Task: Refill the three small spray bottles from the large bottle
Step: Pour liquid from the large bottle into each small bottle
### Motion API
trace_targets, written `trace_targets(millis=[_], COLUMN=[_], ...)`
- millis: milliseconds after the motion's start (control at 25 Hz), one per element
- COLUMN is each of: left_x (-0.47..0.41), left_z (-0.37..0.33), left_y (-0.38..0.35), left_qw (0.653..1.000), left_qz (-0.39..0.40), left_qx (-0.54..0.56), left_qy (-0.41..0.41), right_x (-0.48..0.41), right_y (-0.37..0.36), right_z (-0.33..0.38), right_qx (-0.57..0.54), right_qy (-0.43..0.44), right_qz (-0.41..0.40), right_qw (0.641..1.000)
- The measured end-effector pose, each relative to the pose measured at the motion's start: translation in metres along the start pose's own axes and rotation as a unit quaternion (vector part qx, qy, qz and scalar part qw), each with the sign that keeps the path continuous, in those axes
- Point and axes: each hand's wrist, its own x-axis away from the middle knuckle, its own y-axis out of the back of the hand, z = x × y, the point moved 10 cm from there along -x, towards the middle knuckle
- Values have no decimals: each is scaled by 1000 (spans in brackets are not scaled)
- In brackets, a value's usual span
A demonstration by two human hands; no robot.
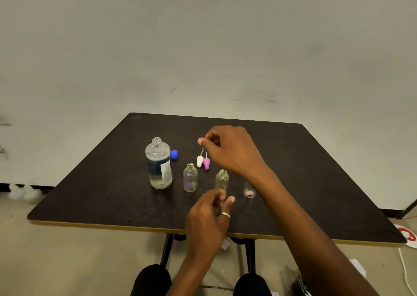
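The large clear bottle [158,163] stands uncapped at the table's left, part full, with its blue cap [174,154] beside it. Three small bottles stand in a row: the left one [190,177], the middle one [222,180], both open, and the right one [249,190], whose top is hidden by my forearm. A white spray head [200,161] and a pink spray head [206,163] lie behind them. My right hand [228,149] hovers there with curled fingers; the tubes end at its edge. My left hand [208,214], loosely curled, is just in front of the middle bottle's base.
The dark table [316,183] has a pale front edge near my knees, and a bare wall stands behind it. White objects [21,192] lie on the floor at left. A red-and-white object with a cord [408,236] lies at right.
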Motion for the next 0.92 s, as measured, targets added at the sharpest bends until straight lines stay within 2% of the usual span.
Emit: trace_targets(millis=[240, 360, 440, 600, 680, 920], left_x=[-28, -44, -56, -77, -81, -87], left_z=[32, 62, 85, 117, 122, 113], left_y=[93, 124, 131, 115, 105, 109], left_qw=[989, 979, 980, 993, 993, 999], left_qz=[-147, -198, -181, -15, 43, -2], left_qx=[-36, -32, -5, 4, 11, 13], left_qy=[-9, 40, 83, 114, 113, 48], right_x=[11, 15, 17, 18, 14, -5], right_y=[-48, -76, -98, -137, -150, -180], right_z=[34, 40, 42, 41, 39, 35], right_qx=[-81, -107, -121, -133, -135, -156], right_qy=[10, -2, -19, -70, -90, -137], right_qz=[1, -7, 1, 23, 23, 31], right_qw=[997, 994, 992, 988, 986, 978])
